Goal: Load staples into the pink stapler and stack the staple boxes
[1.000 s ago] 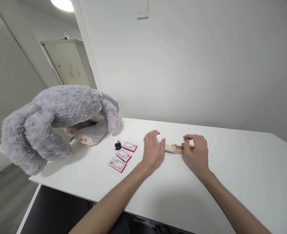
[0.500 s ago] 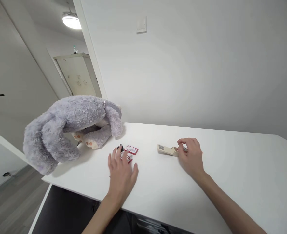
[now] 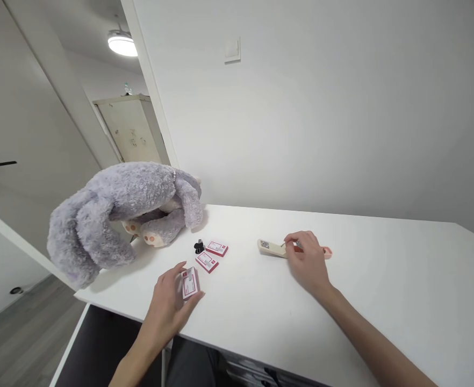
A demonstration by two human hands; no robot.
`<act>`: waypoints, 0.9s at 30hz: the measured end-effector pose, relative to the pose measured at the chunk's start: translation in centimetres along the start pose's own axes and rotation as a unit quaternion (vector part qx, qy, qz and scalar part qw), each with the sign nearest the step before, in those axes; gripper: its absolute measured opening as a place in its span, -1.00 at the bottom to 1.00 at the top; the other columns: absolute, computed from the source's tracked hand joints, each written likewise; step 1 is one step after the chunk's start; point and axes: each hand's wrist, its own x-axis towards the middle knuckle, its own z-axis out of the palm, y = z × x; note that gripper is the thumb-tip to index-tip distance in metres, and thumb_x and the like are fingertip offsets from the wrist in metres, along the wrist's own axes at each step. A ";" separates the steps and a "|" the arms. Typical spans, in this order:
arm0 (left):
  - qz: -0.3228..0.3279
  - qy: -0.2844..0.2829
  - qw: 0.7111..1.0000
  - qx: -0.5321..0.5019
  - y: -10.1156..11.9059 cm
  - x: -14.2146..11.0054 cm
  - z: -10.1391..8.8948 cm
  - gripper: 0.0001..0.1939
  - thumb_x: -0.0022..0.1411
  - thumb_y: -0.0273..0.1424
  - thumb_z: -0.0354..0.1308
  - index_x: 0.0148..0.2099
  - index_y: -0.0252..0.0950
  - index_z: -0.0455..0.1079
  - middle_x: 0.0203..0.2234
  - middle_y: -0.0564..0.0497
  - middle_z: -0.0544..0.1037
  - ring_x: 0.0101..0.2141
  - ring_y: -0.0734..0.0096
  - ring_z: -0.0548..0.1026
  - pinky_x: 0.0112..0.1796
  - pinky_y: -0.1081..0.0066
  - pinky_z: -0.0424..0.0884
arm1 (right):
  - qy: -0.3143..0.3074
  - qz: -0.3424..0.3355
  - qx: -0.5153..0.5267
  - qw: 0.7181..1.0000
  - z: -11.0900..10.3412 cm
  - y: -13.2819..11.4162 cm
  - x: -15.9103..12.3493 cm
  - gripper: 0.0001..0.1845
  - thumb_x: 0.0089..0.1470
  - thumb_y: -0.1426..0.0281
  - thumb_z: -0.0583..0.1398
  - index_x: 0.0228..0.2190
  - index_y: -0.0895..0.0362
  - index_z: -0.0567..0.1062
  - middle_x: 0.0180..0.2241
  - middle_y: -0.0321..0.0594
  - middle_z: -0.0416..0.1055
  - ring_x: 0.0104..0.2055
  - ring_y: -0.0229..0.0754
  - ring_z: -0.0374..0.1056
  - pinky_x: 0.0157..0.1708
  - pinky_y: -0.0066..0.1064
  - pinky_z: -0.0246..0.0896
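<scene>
Head view: we see the white table (image 3: 237, 322), a grey plush toy (image 3: 136, 188) at its left end; our right hand (image 3: 307, 260), fingertips nearly together, covers the middle of an opened stapler (image 3: 271, 247) on the table, its exact hold hidden; our left hand (image 3: 166, 301) grips a small box (image 3: 189, 283) between parted thumb and fingers.

Fluffy plush toy (image 3: 140, 188), smooth tabletop (image 3: 374, 285), plastic-looking stapler (image 3: 276, 249), cardboard-like boxes (image 3: 207, 262)

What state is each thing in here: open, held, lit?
Stapler, opened out, in right hand.
Near red-and-white box, held in left hand.
Middle box, lying flat.
Far box, lying flat.
Small black object, state unclear.
Plush toy, bent over.
Ceiling lamp, lit.
Light switch, position unclear.
Bottle, upright.
</scene>
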 end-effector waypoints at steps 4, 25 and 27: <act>0.039 0.080 0.994 -0.062 2.5 0.1 -0.2 -0.28 0.27 -0.12 0.33 0.35 -0.16 0.13 0.15 -0.19 0.46 0.14 -0.01 0.49 0.12 0.01 0.47 | -0.058 -0.077 0.056 0.994 -0.2 -0.8 -0.3 -0.83 0.20 0.54 0.12 -0.36 0.05 0.44 -0.40 -0.24 0.46 -0.27 -0.09 0.35 -0.31 -0.29 0.16; 0.132 -0.002 0.971 -0.202 9.4 4.2 6.2 -0.20 0.12 -0.19 0.49 0.30 -0.09 0.19 0.14 -0.15 0.48 0.17 0.01 0.46 0.16 0.01 0.42 | -0.439 0.197 0.351 0.803 0.5 -3.0 -0.2 -0.78 0.20 0.25 0.30 -0.16 0.08 0.60 -0.28 -0.23 0.63 -0.20 -0.12 0.52 -0.12 -0.29 0.36; 0.112 -0.013 0.966 -0.234 9.4 4.2 5.9 -0.31 0.21 -0.19 0.42 0.28 -0.12 0.21 0.14 -0.16 0.47 0.14 0.06 0.48 0.12 0.05 0.46 | -0.432 0.210 0.353 0.803 0.6 -2.9 -0.2 -0.76 0.17 0.23 0.33 -0.17 0.08 0.60 -0.29 -0.24 0.61 -0.24 -0.15 0.51 -0.15 -0.30 0.37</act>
